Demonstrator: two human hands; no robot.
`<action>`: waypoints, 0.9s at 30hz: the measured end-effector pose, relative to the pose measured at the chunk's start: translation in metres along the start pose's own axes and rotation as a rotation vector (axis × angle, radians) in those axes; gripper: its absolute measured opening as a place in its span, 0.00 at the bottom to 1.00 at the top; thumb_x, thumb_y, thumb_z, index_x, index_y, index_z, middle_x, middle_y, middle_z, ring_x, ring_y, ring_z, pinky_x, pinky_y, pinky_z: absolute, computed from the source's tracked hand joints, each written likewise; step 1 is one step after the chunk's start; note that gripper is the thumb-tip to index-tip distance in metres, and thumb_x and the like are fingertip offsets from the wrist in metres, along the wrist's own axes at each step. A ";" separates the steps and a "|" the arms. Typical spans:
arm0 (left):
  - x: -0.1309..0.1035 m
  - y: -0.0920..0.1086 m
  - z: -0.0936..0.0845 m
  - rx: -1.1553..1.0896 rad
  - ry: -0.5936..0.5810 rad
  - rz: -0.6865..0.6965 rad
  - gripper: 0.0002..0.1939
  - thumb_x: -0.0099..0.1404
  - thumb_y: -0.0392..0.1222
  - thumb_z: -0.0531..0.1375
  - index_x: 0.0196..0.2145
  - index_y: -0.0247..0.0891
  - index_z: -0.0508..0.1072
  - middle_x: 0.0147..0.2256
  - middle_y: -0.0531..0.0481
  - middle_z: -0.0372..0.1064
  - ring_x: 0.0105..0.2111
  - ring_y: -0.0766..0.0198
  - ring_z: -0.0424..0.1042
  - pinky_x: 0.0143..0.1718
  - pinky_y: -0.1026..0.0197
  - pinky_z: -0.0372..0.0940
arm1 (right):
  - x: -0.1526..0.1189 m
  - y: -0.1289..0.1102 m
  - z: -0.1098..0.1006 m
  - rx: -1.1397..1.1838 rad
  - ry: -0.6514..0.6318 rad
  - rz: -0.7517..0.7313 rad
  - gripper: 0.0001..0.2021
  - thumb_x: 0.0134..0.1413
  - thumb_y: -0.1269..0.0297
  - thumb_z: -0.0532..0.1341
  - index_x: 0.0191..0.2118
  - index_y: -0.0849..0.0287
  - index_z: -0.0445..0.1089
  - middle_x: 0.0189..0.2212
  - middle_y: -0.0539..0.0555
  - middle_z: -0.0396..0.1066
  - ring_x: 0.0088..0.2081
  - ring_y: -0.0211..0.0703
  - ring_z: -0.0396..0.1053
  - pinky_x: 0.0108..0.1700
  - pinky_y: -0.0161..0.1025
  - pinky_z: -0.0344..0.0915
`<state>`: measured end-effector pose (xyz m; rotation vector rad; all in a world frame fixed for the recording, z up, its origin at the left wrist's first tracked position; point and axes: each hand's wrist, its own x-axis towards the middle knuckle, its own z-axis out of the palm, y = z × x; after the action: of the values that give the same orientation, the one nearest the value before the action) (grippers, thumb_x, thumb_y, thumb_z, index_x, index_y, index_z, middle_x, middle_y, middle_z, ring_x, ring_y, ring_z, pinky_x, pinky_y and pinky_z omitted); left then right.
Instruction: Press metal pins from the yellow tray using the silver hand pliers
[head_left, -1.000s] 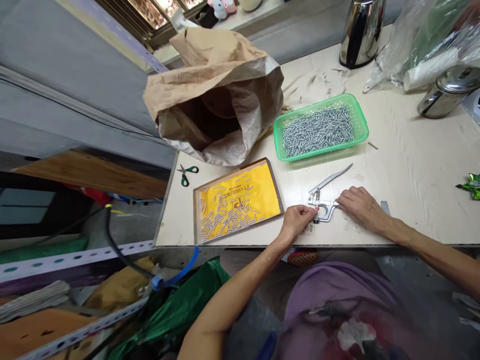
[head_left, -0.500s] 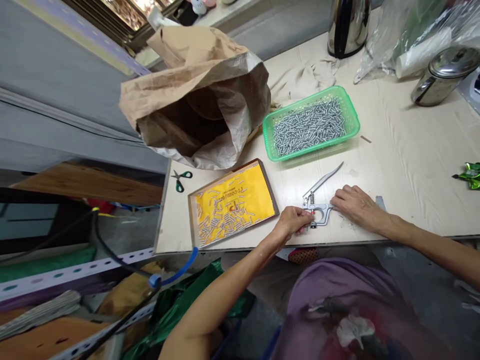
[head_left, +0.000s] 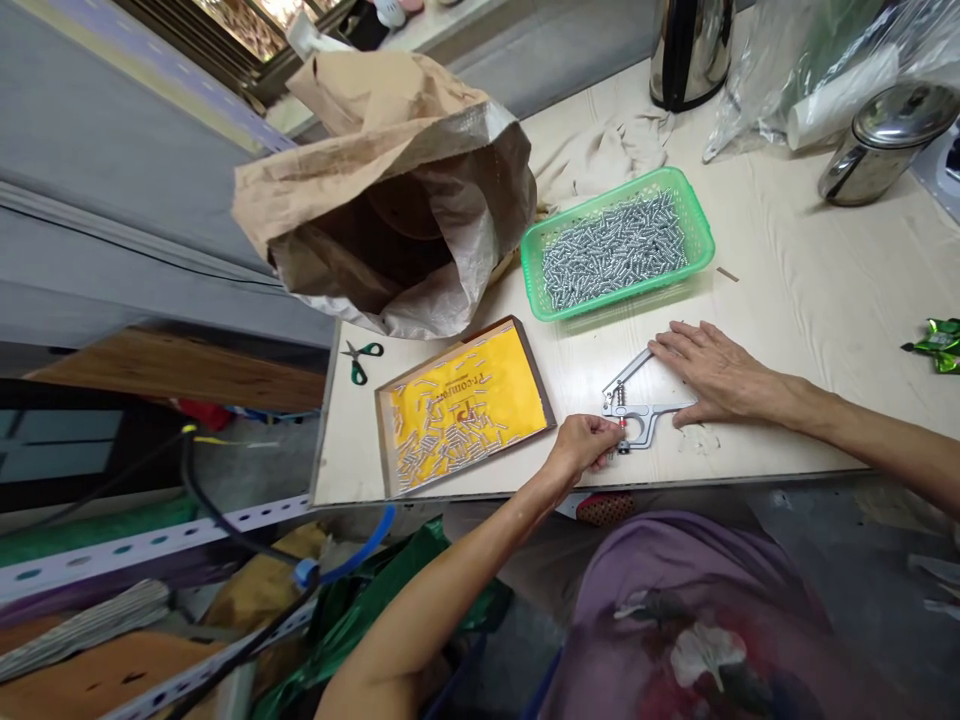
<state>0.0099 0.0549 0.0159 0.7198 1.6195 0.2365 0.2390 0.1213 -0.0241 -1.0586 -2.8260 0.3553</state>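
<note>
Snap-fastener pliers [head_left: 651,411] lie on the table near its front edge, grey, with a spring by the jaws and handles spread apart. My right hand [head_left: 720,375] spans them: fingertips rest on the upper handle, the thumb on the lower one. At the jaws, my left hand [head_left: 583,440] is pinched closed on something small that its fingers hide; a bit of red shows there. Left of that hand lies a shallow tray [head_left: 551,408] with a yellow lining, strewn with small pale tube-like pieces. A green plastic basket [head_left: 709,240] full of small metal springs or screws stands beyond the pliers.
A large brown paper sack [head_left: 390,200] gapes at the back left. Green-handled scissors [head_left: 361,360] lie at the left edge. A kettle [head_left: 690,50], a lidded steel mug [head_left: 885,145], plastic bags [head_left: 795,80] and a green wrapper [head_left: 936,345] are further back or right.
My right hand has shifted up and spread from the lower handle onto the upper one too. The upper handle has swung down somewhat. My left hand stays at the jaws.
</note>
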 end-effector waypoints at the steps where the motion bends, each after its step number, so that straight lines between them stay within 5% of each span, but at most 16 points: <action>1: 0.001 -0.001 0.000 0.002 -0.009 0.007 0.10 0.61 0.34 0.64 0.23 0.32 0.70 0.12 0.61 0.57 0.10 0.78 0.53 0.14 0.71 0.47 | 0.003 0.000 -0.001 -0.006 -0.004 0.001 0.50 0.48 0.38 0.62 0.68 0.65 0.47 0.62 0.70 0.58 0.64 0.68 0.50 0.61 0.62 0.50; 8: 0.006 -0.008 -0.003 0.058 -0.029 0.037 0.14 0.60 0.42 0.66 0.23 0.33 0.69 0.13 0.61 0.55 0.12 0.77 0.53 0.15 0.70 0.49 | 0.013 -0.006 -0.019 -0.053 -0.066 0.009 0.40 0.42 0.42 0.68 0.55 0.66 0.64 0.49 0.67 0.67 0.49 0.62 0.62 0.51 0.52 0.59; 11: -0.001 -0.010 -0.003 0.278 0.060 0.108 0.13 0.62 0.43 0.63 0.24 0.33 0.71 0.15 0.59 0.58 0.15 0.73 0.58 0.19 0.68 0.53 | 0.012 -0.011 -0.023 -0.061 -0.080 0.015 0.30 0.46 0.48 0.69 0.49 0.65 0.68 0.46 0.65 0.69 0.46 0.58 0.63 0.48 0.49 0.59; 16: -0.003 -0.005 0.012 0.806 0.408 0.705 0.10 0.63 0.42 0.64 0.41 0.36 0.73 0.38 0.45 0.73 0.41 0.58 0.71 0.40 0.59 0.67 | 0.008 -0.019 -0.021 -0.066 -0.067 0.024 0.20 0.50 0.57 0.69 0.45 0.65 0.70 0.41 0.64 0.70 0.43 0.54 0.64 0.44 0.45 0.59; 20: 0.020 0.009 0.028 1.031 0.289 1.007 0.28 0.63 0.44 0.64 0.57 0.35 0.61 0.53 0.38 0.66 0.51 0.51 0.65 0.51 0.50 0.65 | 0.004 -0.019 -0.019 -0.074 -0.046 0.025 0.21 0.50 0.58 0.69 0.47 0.65 0.69 0.42 0.64 0.70 0.42 0.55 0.64 0.42 0.45 0.61; 27: 0.041 0.029 0.027 1.163 0.145 1.010 0.32 0.63 0.44 0.63 0.59 0.33 0.55 0.50 0.38 0.62 0.50 0.49 0.63 0.50 0.46 0.65 | -0.003 -0.014 -0.027 -0.117 -0.074 0.053 0.23 0.50 0.56 0.69 0.48 0.63 0.68 0.41 0.63 0.70 0.42 0.55 0.64 0.40 0.45 0.61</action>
<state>0.0441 0.0940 -0.0072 2.4415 1.2853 0.0254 0.2367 0.1139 0.0057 -1.1678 -2.9198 0.2412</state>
